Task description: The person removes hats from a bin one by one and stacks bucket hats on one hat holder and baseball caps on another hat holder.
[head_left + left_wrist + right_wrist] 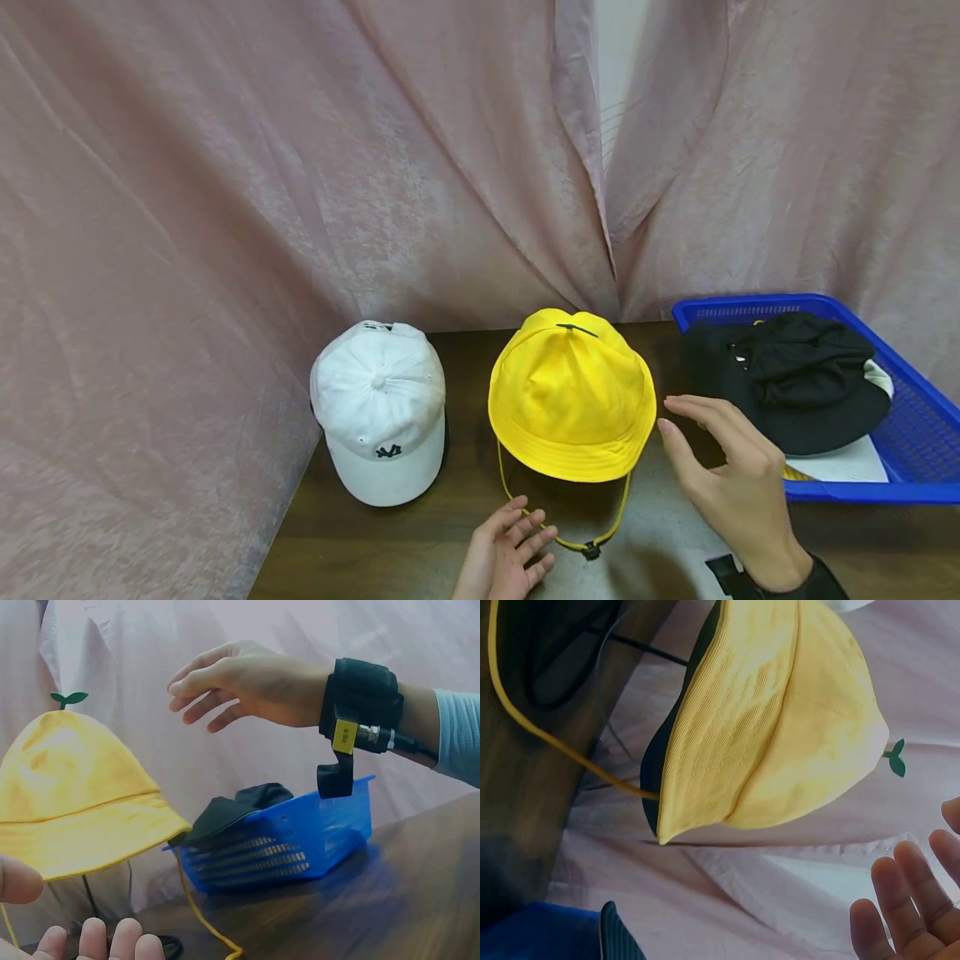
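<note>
White cap: sitting at the left of the table, brim facing the near side so the front emblem is showing; the crown is keeping its round form, perhaps over a support, though anything beneath is hidden.

Left hand: hovering before the yellow hat, palm turned up, fingers loosely spread, holding nothing; whether a fingertip is touching the cord, one cannot tell.

Yellow hat: occupying the middle, between cap and basket; the brim is hanging clear of the table, probably because a thin black rod underneath is carrying it. A green sprout is standing on its crown.

Yellow cord: looping down from the brim, its black toggle drawing both strands together at the near side.

Right hand: hovering just beside the brim, thumb and fingers parted wide, gripping nothing; the spread is seemingly suiting a soft edge.

Black hat: lying slumped in the blue basket, probably riding high because a white item and others are lying underneath.
</note>
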### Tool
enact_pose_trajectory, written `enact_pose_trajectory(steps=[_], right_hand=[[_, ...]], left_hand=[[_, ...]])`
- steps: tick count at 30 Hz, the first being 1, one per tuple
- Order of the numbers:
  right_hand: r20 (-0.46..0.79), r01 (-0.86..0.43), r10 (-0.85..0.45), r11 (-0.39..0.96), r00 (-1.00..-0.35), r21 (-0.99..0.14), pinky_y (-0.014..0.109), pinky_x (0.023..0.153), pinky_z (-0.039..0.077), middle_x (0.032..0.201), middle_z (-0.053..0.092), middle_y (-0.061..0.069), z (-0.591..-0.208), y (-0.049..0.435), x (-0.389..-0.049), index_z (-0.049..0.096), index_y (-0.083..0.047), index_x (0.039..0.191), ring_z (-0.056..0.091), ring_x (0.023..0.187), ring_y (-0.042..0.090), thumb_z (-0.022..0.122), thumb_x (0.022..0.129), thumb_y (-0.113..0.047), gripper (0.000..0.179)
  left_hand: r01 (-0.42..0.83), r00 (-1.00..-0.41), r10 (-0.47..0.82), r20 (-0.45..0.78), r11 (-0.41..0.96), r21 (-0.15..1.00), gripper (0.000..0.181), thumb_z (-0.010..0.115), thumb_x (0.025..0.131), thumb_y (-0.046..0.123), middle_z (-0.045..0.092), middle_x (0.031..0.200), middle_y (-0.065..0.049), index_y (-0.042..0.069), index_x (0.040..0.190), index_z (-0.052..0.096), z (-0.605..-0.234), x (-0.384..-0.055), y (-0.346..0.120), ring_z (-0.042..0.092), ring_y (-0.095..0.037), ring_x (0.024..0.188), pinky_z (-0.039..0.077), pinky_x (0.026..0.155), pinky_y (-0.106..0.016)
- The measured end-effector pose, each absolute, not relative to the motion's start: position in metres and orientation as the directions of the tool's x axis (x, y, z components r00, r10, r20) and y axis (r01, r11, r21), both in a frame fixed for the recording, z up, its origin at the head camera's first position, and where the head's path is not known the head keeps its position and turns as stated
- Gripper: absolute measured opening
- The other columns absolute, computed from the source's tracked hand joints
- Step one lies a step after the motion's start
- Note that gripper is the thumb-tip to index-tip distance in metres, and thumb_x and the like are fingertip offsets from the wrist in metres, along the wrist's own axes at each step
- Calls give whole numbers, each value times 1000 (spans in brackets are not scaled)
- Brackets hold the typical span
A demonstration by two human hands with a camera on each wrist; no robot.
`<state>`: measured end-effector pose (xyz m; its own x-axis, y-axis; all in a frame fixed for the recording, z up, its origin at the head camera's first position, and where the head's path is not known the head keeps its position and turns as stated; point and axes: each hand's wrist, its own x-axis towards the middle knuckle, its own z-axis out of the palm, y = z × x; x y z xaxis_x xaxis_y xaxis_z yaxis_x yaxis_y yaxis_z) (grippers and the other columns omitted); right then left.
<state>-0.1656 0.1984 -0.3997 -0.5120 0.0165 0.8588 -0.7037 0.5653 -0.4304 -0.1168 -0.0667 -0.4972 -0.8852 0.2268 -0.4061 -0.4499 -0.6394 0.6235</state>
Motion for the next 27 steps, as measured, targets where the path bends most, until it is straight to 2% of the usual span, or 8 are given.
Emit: enact_pose_trajectory(steps=[4,9,15,18,23,27], right_hand=[[866,-707,39,559,-499,-433,11,90,42,101,72,14,-398,202,-164,75,2,104,61,97,5,79,71,6,33],[864,-691,56,575,-501,-438,12,88,41,101,72,15,-402,210,-163,75,3,103,59,95,4,79,72,6,32],[815,-611,74,624,-575,-488,9,88,40,102,72,13,-409,222,-160,75,1,107,56,96,-3,82,72,8,36],[812,-603,90,624,-576,-497,9,87,40,102,72,13,-412,228,-160,75,0,107,57,96,-5,82,73,7,35],[791,-558,130,641,-597,-527,7,86,39,99,71,14,-416,243,-160,74,3,106,55,96,-11,81,77,4,30],[773,-514,153,666,-615,-541,6,85,37,98,71,5,-421,255,-162,74,3,106,52,95,-16,80,79,-1,28]], left_hand=[[-461,-881,250,-401,-645,610,37,57,99,25,63,112,-6,11,130,44,-496,-118,-60,62,-27,107,49,90,-42],[-474,-877,279,-392,-647,598,37,58,98,28,66,111,-4,13,131,49,-494,-120,-51,64,-25,106,50,90,-41],[-469,-880,279,-385,-645,604,45,57,98,28,66,111,-4,10,136,43,-493,-123,-39,65,-25,104,51,88,-41],[-470,-879,280,-385,-638,609,46,57,97,27,65,111,-5,9,136,41,-493,-124,-33,64,-25,104,51,88,-41],[-476,-877,284,-388,-632,612,39,58,96,27,66,109,-5,11,130,45,-492,-126,-20,66,-25,101,51,87,-41],[-482,-874,286,-394,-624,615,36,58,96,26,66,108,-5,13,127,47,-492,-127,-11,67,-24,99,52,84,-39]])
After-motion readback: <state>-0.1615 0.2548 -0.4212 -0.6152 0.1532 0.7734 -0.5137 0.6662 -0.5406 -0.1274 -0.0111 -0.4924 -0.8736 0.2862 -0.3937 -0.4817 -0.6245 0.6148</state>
